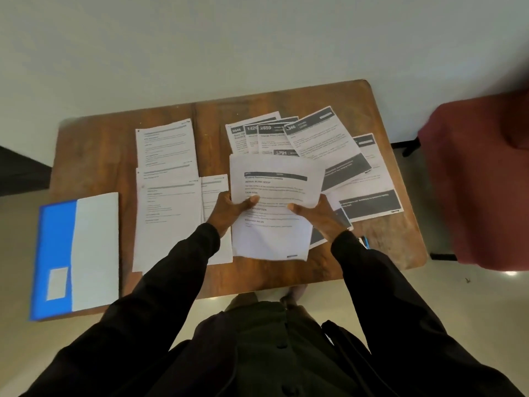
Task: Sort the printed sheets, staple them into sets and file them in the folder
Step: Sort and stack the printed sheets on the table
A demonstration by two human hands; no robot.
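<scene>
Both hands pinch same sheet stack (pixel 272 193) over table (pixel 94 156) middle, thumbs on top: L hand (pixel 226 210) at left edge, R hand (pixel 319 217) at right. Fanned sheets (pixel 315 136) behind. Blue folder (pixel 57 239) flat at table's left end.

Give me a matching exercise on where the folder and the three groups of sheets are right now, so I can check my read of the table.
Things:
1 blue folder
2 numbered dark-header sheets
3 thin-bar sheets
4 pale-header sheets

Places:
A gripped by left hand and right hand
B fanned at the table far right
C at the table's left edge
D flat, left of centre

Pairs: 1-C; 2-B; 3-A; 4-D
</scene>
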